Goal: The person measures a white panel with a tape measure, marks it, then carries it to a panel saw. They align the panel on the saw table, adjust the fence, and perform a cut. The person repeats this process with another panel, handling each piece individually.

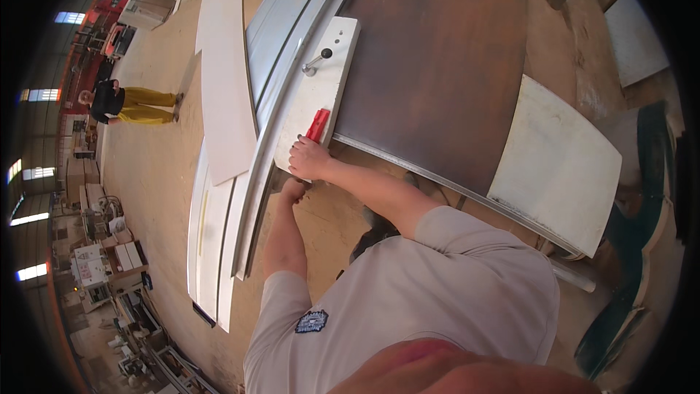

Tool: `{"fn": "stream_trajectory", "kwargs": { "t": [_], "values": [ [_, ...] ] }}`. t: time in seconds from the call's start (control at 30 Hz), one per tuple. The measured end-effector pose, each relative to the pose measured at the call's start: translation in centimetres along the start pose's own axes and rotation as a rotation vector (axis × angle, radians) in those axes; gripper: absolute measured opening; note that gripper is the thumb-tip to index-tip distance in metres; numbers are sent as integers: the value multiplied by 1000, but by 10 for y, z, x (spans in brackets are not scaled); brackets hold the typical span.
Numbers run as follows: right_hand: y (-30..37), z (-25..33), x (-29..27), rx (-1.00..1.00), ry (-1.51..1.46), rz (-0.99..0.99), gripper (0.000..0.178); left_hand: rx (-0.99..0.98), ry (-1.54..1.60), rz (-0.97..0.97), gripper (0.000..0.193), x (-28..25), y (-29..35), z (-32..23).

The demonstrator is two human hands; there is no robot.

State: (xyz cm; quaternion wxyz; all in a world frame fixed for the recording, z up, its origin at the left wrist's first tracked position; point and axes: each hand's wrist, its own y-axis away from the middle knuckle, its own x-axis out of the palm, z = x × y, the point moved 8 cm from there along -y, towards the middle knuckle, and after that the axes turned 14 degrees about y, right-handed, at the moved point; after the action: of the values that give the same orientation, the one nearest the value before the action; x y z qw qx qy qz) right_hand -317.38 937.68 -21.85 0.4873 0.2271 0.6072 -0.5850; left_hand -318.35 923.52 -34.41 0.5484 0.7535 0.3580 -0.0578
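Observation:
A long white plate (313,95) with a black-knobbed lever (318,60) lies along the metal sliding rail of a panel saw, beside its brown table (437,58). My right hand (310,158) is closed over the plate's near part, at the lower end of a red tool (318,125); its exact kind is unclear. Just below the plate's near end, my left hand (294,190) is curled with its fingers pressed together. Whatever it grips, if anything, is hidden.
A long pale board (224,66) lies across the sliding rail (273,102) on the left. At the right is a white side panel (561,160). Another person (131,103) stands farther left on the floor. Machines and stacked material (109,263) line the left wall.

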Motion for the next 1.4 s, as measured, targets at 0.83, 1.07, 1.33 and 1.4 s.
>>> {"fn": "stream_trajectory", "kwargs": {
  "t": [0.83, 1.07, 1.33, 1.4],
  "values": [
    [65, -241, -158, 549, 178, -659, 20, 348, 55, -632, 66, -59, 220, 107],
    [-63, -331, -68, 643, 355, -136, 20, 243, 270, 23, 68, -51, 175, 159],
    [27, -215, -101, 541, 564, -87, 46, 278, 410, 344, 77, -42, 133, 196],
    [48, -181, -107, 563, 506, -51, 43, 274, 390, 330, 78, -40, 128, 200]
  ]
}}
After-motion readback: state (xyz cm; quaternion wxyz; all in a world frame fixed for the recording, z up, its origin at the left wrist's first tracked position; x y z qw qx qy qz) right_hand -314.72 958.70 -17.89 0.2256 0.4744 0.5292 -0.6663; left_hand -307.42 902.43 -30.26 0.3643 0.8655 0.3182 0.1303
